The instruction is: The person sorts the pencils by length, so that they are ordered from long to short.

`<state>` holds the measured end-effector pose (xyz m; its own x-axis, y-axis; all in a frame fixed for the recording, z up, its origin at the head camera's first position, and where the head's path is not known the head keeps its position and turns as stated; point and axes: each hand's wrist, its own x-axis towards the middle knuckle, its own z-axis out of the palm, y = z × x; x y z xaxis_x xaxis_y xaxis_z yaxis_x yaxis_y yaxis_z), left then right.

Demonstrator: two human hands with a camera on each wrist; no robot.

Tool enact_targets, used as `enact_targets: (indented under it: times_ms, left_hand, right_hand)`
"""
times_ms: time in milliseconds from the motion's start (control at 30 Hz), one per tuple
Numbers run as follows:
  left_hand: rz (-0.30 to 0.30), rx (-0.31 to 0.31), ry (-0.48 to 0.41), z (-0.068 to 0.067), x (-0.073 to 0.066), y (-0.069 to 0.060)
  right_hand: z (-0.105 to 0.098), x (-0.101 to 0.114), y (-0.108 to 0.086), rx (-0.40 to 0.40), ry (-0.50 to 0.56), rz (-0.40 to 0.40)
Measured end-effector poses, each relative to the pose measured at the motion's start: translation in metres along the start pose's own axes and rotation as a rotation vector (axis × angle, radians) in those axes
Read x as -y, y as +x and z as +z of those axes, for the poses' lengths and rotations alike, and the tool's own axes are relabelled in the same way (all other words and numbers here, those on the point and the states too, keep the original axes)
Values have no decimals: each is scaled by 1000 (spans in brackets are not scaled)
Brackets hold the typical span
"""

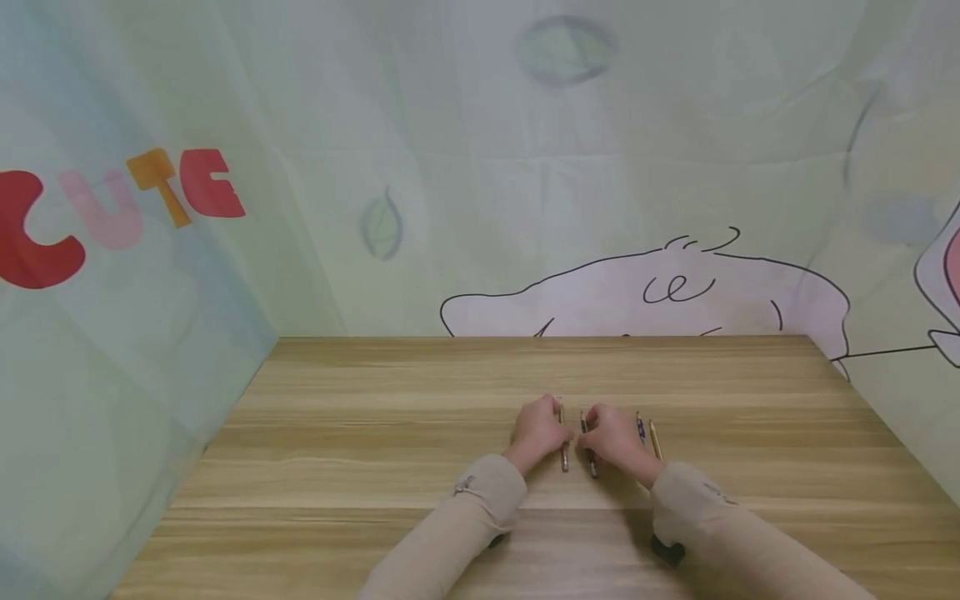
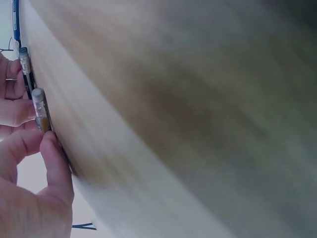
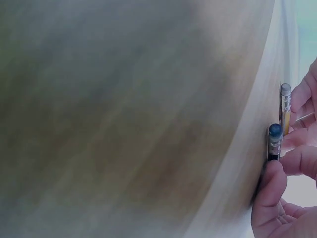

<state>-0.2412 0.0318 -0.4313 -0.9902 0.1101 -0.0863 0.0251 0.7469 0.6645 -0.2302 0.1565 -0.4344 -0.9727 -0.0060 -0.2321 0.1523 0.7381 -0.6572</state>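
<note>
My left hand (image 1: pixel 538 432) pinches a yellow pencil (image 1: pixel 565 460) that lies nearly straight up and down on the table. In the left wrist view, thumb and finger meet on this pencil (image 2: pixel 40 111) just below its pale eraser end. Close by on the right, my right hand (image 1: pixel 617 437) pinches a black pencil (image 1: pixel 592 467), slightly slanted. Its dark blue eraser (image 3: pixel 275 130) shows in the right wrist view. A small gap separates the two held pencils. Beyond my right hand lie a blue pencil or pen (image 1: pixel 641 427) and another yellow pencil (image 1: pixel 656 439), both partly hidden by the hand and wrist.
The wood-grain table (image 1: pixel 360 433) ends at a printed cloth backdrop (image 1: pixel 315 208) behind it and at the sides. Beige sleeves (image 1: pixel 442 542) cover both forearms, with dark bands partly visible below the cuffs.
</note>
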Motion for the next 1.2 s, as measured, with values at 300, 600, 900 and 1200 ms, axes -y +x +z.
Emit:
enact_targets:
  times_ms: [300,600,900,1200]
  left_hand:
    - [1,-1,-15,1,4,1]
    - [-7,16,-202,-3,4,2]
    - [13,24,-435,-10,-2,-1]
    - [71,112,-590,-16,-7,-10]
  right_hand:
    - [0,-4,-1,-11,26,-11]
    - [-9,-6,-2,-13,145,-13]
    - [-29,-4,-8,3,354,-130]
    - [-45,-6,-23,40,475,-271]
